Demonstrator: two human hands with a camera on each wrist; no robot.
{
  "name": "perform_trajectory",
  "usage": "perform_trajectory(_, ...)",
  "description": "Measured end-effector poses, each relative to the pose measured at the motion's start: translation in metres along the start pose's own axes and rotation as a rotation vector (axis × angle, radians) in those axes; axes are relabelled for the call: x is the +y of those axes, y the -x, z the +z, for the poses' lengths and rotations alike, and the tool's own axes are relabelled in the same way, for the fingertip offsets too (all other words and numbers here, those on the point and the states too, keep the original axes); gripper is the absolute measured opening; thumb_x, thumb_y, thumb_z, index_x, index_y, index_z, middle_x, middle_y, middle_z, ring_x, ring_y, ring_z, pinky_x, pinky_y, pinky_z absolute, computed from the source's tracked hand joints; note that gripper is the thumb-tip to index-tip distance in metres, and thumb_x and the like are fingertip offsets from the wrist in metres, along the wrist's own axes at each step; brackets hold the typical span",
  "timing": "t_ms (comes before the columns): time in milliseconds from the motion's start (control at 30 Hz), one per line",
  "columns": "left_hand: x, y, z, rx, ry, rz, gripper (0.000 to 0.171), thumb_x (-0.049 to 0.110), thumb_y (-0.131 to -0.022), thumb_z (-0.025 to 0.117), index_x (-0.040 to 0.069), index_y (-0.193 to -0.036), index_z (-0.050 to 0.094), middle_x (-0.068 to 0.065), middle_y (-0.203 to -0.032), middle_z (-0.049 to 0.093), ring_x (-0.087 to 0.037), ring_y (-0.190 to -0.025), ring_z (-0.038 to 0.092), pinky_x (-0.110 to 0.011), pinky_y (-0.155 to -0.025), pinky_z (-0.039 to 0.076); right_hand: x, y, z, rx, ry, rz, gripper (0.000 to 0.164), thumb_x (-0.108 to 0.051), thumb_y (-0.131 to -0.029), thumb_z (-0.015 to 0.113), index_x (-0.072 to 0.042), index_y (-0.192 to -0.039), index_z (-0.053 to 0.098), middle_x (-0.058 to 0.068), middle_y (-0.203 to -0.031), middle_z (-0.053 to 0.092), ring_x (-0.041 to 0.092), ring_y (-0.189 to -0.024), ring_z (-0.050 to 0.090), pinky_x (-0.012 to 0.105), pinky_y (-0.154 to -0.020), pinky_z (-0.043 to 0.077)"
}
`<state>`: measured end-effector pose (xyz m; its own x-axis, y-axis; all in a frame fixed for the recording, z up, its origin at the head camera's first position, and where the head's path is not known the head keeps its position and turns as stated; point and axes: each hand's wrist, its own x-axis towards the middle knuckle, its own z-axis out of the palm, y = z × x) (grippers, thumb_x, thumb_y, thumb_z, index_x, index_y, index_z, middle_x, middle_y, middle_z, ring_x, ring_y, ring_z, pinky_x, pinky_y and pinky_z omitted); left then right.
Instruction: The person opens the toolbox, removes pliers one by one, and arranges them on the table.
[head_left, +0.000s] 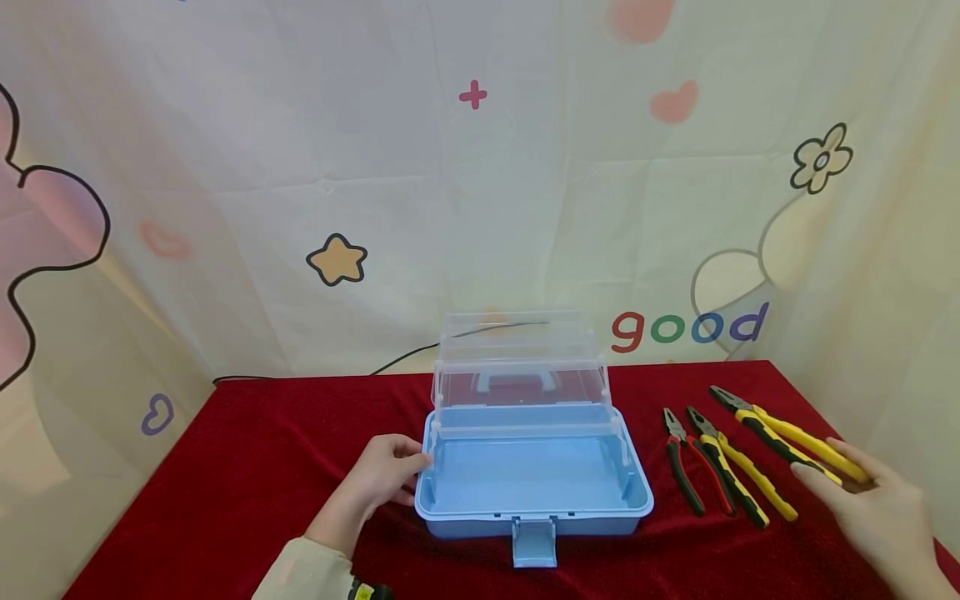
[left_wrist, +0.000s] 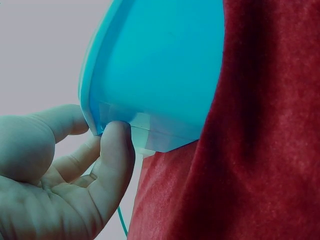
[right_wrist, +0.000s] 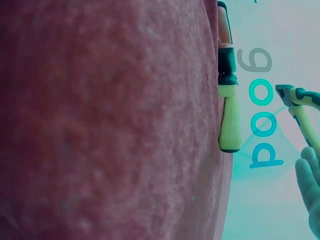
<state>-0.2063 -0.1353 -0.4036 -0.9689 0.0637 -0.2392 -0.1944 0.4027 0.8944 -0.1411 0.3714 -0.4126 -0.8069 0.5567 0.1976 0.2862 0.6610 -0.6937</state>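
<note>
A light blue plastic toolbox (head_left: pixel 525 475) stands with its clear lid (head_left: pixel 517 358) raised; its inside shows bare. My left hand (head_left: pixel 386 471) grips the box's left rim, thumb on the edge and fingers against the outer wall, as the left wrist view also shows. At the far right, my right hand (head_left: pixel 885 508) holds large yellow-and-black pliers (head_left: pixel 783 437) by the handle ends, with their jaws pointing away from me. The right wrist view shows these pliers (right_wrist: pixel 300 105) raised above the cloth, the fingers (right_wrist: pixel 307 175) at the handles.
Between the box and my right hand lie red-and-black pliers (head_left: pixel 678 467) and a second yellow-and-black pair (head_left: pixel 731 458). A dark red cloth (head_left: pixel 247 483) covers the table. The front latch (head_left: pixel 534 543) hangs down. A printed curtain (head_left: pixel 517 208) and a thin black cable (head_left: pixel 405 358) are behind.
</note>
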Motion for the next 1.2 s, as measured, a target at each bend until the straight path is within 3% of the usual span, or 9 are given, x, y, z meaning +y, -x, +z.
perform_trajectory(133,0.000,0.000,-0.001,-0.003,-0.007,-0.002,0.026,0.014,-0.090,0.062,-0.003,-0.109,0.060,-0.013,-0.090,0.064,-0.018,-0.067,0.064,-0.034,-0.059,0.059,0.001,-0.003,0.001,-0.001,0.006,-0.009,0.068,-0.039,-0.086,0.066,0.002,-0.136,0.045,0.033,-0.122,0.050,0.030,-0.086,0.048,0.007,-0.046,0.034)
perform_trajectory(200,-0.001,0.001,-0.001,-0.004,-0.010,-0.001,0.026,0.015,-0.090,0.062,-0.003,-0.109,0.060,-0.013,-0.090,0.064,-0.018,-0.067,0.064,-0.034,-0.059,0.059,0.002,-0.004,0.002,0.000,0.010,-0.018,0.067,-0.038,-0.086,0.066,0.003,-0.135,0.046,0.033,-0.121,0.050,0.035,-0.089,0.048,0.007,-0.046,0.034)
perform_trajectory(800,0.000,0.001,-0.001,-0.003,-0.006,-0.005,0.025,0.014,-0.090,0.062,-0.003,-0.108,0.061,-0.013,-0.089,0.064,-0.018,-0.066,0.064,-0.034,-0.059,0.059,0.005,-0.017,0.002,-0.084,0.075,-0.022,0.070,-0.039,-0.087,0.064,0.007,-0.135,0.042,0.036,-0.126,0.043,0.044,-0.101,0.040,0.013,-0.049,0.036)
perform_trajectory(1200,-0.001,-0.001,0.000,-0.006,0.000,0.008,0.024,0.013,-0.090,0.061,-0.003,-0.108,0.061,-0.013,-0.089,0.064,-0.018,-0.066,0.065,-0.034,-0.058,0.059,0.011,-0.029,0.003,-0.140,0.143,-0.064,0.075,-0.046,-0.086,0.063,0.009,-0.132,0.043,0.037,-0.124,0.044,0.045,-0.099,0.042,0.031,-0.059,0.039)
